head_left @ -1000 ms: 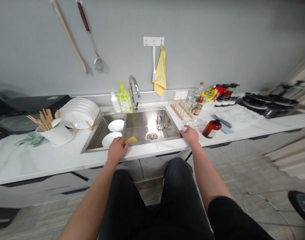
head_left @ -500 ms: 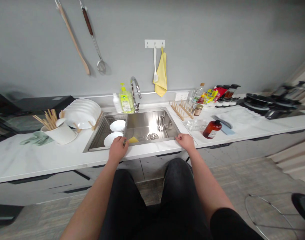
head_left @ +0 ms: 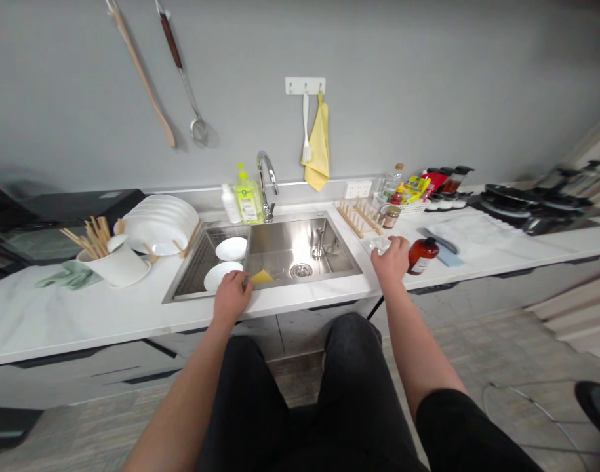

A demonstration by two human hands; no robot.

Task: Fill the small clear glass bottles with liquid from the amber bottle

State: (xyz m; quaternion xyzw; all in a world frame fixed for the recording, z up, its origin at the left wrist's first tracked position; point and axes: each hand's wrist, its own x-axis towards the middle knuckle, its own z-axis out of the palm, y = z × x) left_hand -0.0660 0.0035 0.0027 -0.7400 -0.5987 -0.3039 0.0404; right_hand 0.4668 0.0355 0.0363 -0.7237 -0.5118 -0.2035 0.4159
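My left hand (head_left: 232,293) rests at the front rim of the steel sink (head_left: 300,284), its fingers curled over the edge. A yellow sponge-like piece (head_left: 261,276) lies in the sink by those fingertips; whether they touch it is hidden. Two white bowls (head_left: 231,248) sit in the sink's left part, beyond this hand. My right hand (head_left: 391,259) is over the counter to the right of the sink, thumb and fingers apart around clear glassware (head_left: 379,245), which it partly hides. Close beside its right side stands an amber bottle (head_left: 421,256) with a black cap.
A wooden rack (head_left: 359,219) and a jar (head_left: 391,217) stand behind my right hand. Farther right are a knife (head_left: 440,240) and a blue cloth-like piece (head_left: 450,258). The faucet (head_left: 265,172) rises behind the sink. White plates (head_left: 160,223) and a chopstick holder (head_left: 115,265) stand left.
My right hand has left the sink's front right corner and moved right and farther back to the glassware. My left hand stays at the rim.
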